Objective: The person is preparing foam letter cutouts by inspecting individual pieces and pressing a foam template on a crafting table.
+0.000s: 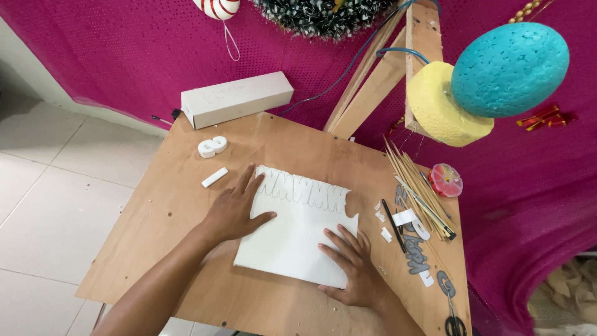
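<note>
A white foam sheet (297, 230) lies flat on the wooden board (186, 186), with pencilled letter outlines along its far edge and a notch cut from its right corner. My left hand (235, 208) rests palm down on the sheet's left edge, fingers spread. On the sheet's near right corner my right hand (353, 264) presses flat, fingers apart. Neither hand holds a tool.
A long white box (236, 98) sits at the board's far edge, with a white foam number (212, 147) and small foam strip (214, 177) near it. Right of the sheet lie wooden skewers (416, 190), a black pen (393, 224), grey cut letters (418, 255), scissors (454, 317), foam scraps. Blue and yellow foam shapes (491, 81) hang above.
</note>
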